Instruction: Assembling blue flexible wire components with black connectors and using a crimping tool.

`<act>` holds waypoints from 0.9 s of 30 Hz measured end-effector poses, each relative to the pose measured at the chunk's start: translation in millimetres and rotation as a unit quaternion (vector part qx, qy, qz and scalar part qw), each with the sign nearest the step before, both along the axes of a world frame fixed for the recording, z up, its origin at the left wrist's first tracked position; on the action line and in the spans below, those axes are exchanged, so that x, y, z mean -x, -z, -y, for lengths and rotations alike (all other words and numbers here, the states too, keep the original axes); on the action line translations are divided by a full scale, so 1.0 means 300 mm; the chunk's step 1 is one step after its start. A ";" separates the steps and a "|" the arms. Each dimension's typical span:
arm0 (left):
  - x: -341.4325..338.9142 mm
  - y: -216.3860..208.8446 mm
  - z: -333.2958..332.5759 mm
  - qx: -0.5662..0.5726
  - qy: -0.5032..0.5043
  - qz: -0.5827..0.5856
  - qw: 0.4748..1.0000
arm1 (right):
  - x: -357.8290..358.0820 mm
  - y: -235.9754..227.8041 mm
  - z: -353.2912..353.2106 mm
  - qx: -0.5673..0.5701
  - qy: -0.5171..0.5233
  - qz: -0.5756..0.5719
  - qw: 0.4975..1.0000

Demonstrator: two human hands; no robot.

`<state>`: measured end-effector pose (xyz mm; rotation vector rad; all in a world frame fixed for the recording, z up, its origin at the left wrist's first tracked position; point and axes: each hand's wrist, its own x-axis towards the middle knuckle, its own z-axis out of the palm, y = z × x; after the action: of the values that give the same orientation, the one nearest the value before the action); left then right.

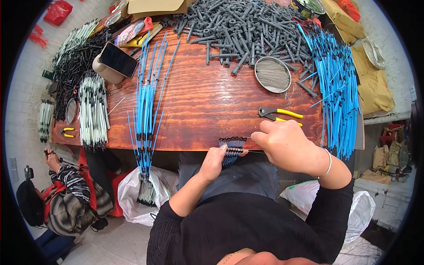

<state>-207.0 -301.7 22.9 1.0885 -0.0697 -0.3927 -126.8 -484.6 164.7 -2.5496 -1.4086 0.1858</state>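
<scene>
Just off the table's near edge, my left hand [212,164] is closed round a short bundle of blue rods with black connectors [232,152]. My right hand [285,143] is pinched to the right of the bundle. Thin metal wires [256,152] run between the bundle and its fingers; the fingertips are partly hidden. Beyond the right hand lie end-cutting pliers with yellow handles [289,113], their jaws pointing left. A round metal dish of fine wire pieces [272,76] sits farther back.
Grey plastic tubes [247,26] are heaped at the back. Blue rods [340,97] pile at the right; another blue bunch [145,110] overhangs the near edge above a white sack [128,190]. A phone on a stand [118,59] stands left. Another person [70,194] works at far left.
</scene>
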 end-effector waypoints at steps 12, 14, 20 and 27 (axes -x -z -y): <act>-0.001 -0.005 0.013 -0.026 -0.028 0.030 0.999 | 0.009 0.042 0.003 -0.038 0.027 -0.008 0.999; 0.002 -0.012 0.016 -0.024 -0.036 0.022 0.999 | 0.006 0.047 -0.002 -0.046 0.022 -0.022 0.998; -0.007 -0.016 -0.009 -0.026 0.015 0.000 1.000 | -0.018 0.113 -0.003 -0.162 0.039 -0.104 0.980; 0.002 -0.018 -0.001 -0.028 -0.022 -0.008 0.999 | -0.036 0.083 0.043 -0.112 0.051 -0.096 0.988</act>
<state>-207.5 -301.4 28.2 1.1397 -0.0209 -0.3658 -116.0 -497.6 139.7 -2.3421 -1.1563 0.2355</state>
